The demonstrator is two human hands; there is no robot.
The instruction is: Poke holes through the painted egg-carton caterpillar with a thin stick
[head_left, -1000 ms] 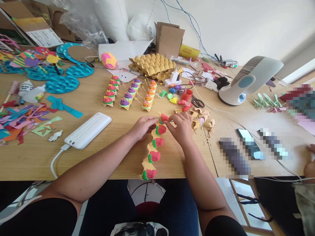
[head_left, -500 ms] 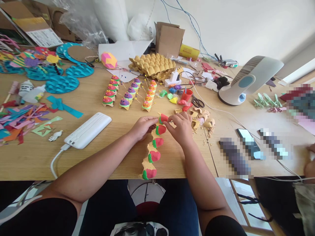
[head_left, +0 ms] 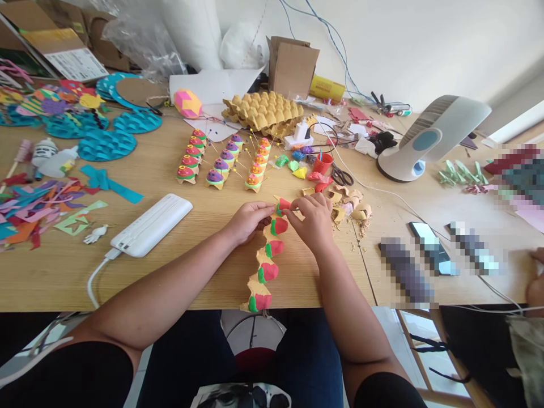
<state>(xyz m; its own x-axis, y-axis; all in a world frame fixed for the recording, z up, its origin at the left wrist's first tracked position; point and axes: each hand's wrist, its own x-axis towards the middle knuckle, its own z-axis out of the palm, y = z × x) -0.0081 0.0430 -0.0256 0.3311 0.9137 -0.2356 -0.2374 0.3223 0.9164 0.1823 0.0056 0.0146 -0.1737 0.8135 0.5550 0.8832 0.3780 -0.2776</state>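
Observation:
A strip of egg carton (head_left: 264, 255) lies tilted on its side before me, its row of cups coated in red and green clay. At its far end my left hand (head_left: 251, 220) is closed, thumb and fingers gripping the carton's edge. My right hand (head_left: 313, 220) is pinched against the red and green clay of the farthest cup; whatever lies between its fingertips is too small to make out. Beyond my hands stand three finished-looking strips with faces and pin feelers: a red one (head_left: 191, 157), a purple one (head_left: 224, 162) and an orange one (head_left: 259, 164).
Torn carton scraps (head_left: 351, 205), scissors (head_left: 342, 175) and a red cup (head_left: 323, 164) lie beyond my right hand. A white power bank (head_left: 152, 225) is at left, a fan (head_left: 425, 139) at right. Egg trays (head_left: 263, 110) sit behind. Phones (head_left: 431, 246) and another person's hand (head_left: 535, 283) are far right.
The carton strip has shifted very slightly to the right and turned a little in my left hand. My right hand stays at the farthest cup, nearly still.

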